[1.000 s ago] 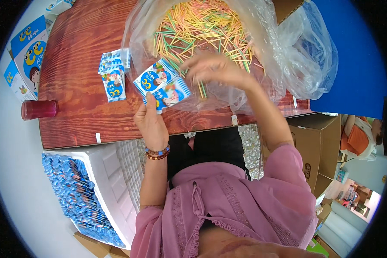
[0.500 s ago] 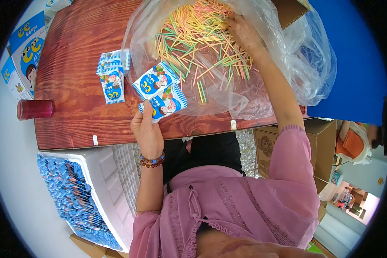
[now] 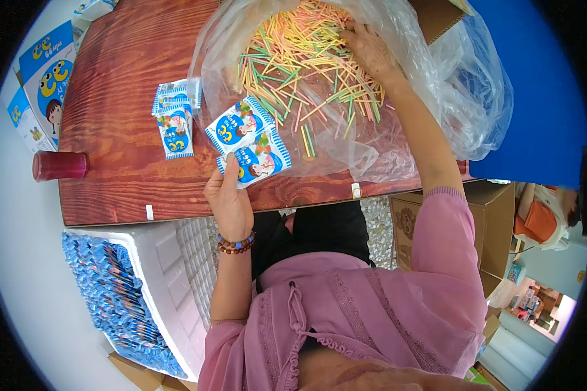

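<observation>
A reddish wooden table (image 3: 120,72) is filling the upper part of the view, with a person in a pink top (image 3: 372,306) sitting at its near edge. A large clear plastic bag (image 3: 430,98) is lying spread open on the tabletop, its crumpled folds bunching toward the right. A white foam box (image 3: 166,270) is standing below the table's left part, holding densely packed blue packets (image 3: 114,296). A brown cardboard box (image 3: 496,231) is standing below the table's right end. Blue-and-white printed boxes (image 3: 53,85) are standing beyond the table's left edge. The right hand (image 3: 370,55) is reaching into the far right side of the bag, its fingers bending down at the edge of the heap there; whether they are gripping anything, I cannot tell. The left hand (image 3: 231,199) is pinching two overlapping blue-and-white packets (image 3: 242,127) by their near end, thumb on top, and is holding them in front of the bag's near left edge. A red cup (image 3: 60,166) is resting at the table's left edge. A few more packets (image 3: 175,133) are lying overlapped on bare wood left of the held pair. Beaded bracelets (image 3: 236,245) are circling the left wrist. Thin yellow, pink and green sticks (image 3: 297,49) are lying heaped inside the bag, thickest at the far side and scattering toward the near side, where a couple are lying apart.
</observation>
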### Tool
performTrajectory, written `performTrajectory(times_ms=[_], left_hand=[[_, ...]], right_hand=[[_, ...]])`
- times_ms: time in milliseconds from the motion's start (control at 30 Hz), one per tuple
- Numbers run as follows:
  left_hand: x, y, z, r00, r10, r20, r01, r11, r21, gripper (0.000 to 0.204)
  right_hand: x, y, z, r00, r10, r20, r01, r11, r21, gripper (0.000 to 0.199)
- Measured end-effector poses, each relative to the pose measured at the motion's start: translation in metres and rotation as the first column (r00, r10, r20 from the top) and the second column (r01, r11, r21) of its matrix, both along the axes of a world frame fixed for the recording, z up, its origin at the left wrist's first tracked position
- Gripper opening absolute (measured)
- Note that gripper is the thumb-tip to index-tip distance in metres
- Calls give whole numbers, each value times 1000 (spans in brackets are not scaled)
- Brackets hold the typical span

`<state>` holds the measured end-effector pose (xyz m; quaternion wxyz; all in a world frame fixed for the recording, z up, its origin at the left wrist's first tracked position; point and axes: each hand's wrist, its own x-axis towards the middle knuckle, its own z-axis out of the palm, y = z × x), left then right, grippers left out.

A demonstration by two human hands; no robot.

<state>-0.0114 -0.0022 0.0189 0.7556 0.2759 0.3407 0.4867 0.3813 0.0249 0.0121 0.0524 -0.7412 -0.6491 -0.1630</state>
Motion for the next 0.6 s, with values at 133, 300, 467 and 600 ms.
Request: performTrajectory(times_ms=[133, 300, 467, 600], left_hand=[[-2, 1, 0, 1000, 3, 11, -3, 1000, -4, 17], [-2, 3, -2, 1000, 7, -2, -7, 1000, -9, 16], [-3, 2, -2, 1000, 13, -1, -13, 1000, -10, 16], [-1, 1, 0, 1000, 7, 12, -7, 1000, -8, 15]], right_hand=[[9, -3, -9, 980, 92, -179, -73, 991, 112, 27], [16, -4, -16, 942, 203, -266, -136, 958, 251, 25], [13, -7, -12, 894, 209, -397, -89, 950, 299, 25], [9, -9, -9, 885, 110, -453, 16, 964, 266, 25]])
